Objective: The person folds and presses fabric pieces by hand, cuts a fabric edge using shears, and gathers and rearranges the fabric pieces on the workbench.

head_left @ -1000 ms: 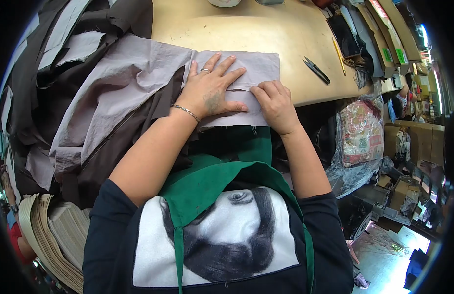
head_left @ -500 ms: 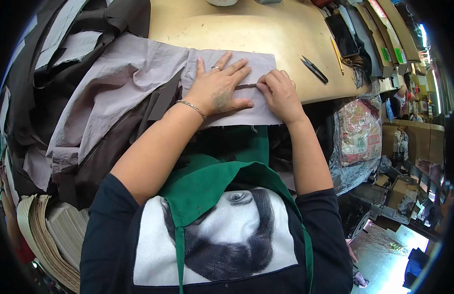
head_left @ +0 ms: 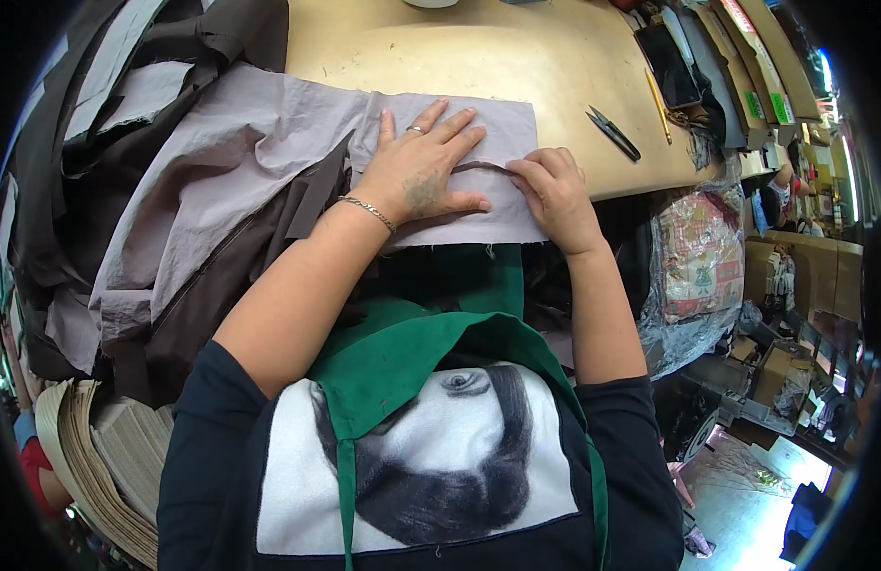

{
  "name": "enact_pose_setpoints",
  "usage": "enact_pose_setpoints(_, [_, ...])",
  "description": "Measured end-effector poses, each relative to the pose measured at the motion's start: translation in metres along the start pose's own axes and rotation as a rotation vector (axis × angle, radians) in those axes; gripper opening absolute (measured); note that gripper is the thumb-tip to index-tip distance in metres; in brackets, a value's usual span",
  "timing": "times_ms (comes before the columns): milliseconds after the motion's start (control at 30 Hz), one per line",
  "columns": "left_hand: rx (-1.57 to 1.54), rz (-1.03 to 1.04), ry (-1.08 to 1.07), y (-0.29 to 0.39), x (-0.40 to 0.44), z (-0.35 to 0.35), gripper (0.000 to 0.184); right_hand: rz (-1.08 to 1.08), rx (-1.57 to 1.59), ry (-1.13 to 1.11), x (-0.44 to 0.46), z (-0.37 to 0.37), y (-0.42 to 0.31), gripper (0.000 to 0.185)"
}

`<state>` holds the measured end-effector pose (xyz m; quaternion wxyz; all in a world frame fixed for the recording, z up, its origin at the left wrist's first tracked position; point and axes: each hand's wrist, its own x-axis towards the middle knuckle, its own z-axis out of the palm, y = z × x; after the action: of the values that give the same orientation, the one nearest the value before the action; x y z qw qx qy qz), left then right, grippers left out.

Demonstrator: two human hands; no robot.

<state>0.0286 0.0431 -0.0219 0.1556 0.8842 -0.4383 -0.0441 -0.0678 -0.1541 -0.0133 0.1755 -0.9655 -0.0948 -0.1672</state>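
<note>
Light mauve-grey fabric [head_left: 502, 119] lies flat at the table's near edge, with a dark slit-like line running across it. My left hand [head_left: 421, 171] presses down on this cloth, palm flat and fingers spread. At the right end of the dark line, my right hand [head_left: 555, 195] pinches the fabric between thumb and fingers. To the left, the same light cloth continues in loose folds beside dark brown fabric [head_left: 88, 209]. Thread snips [head_left: 614, 133] rest on the table to the right of my right hand.
The pale wooden table [head_left: 383, 48] extends ahead. A yellow pencil [head_left: 658, 105] lies near cardboard boxes [head_left: 745, 67] at the right. Below them is a plastic-wrapped bundle [head_left: 693, 257]. A stack of paper-like sheets [head_left: 107, 457] stands at the lower left.
My right hand has shifted slightly to the right, still pinching, and the dark line in the cloth now bows upward a little. My left hand stays nearly in place.
</note>
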Motion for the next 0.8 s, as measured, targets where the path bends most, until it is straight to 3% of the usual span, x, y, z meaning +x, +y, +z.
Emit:
enact_pose_setpoints(167, [0.000, -0.004, -0.016, 0.000, 0.001, 0.000, 0.088, 0.153, 0.199, 0.022, -0.006, -0.005, 0.017, 0.012])
enact_pose_setpoints(400, [0.079, 0.041, -0.061, 0.000, 0.002, -0.003, 0.075, 0.074, 0.052, 0.010, -0.007, -0.008, 0.016, 0.011])
enact_pose_setpoints(800, [0.085, 0.049, -0.022, 0.000, 0.000, -0.003, 0.077, -0.025, -0.198, -0.084, -0.006, -0.014, 0.002, 0.021])
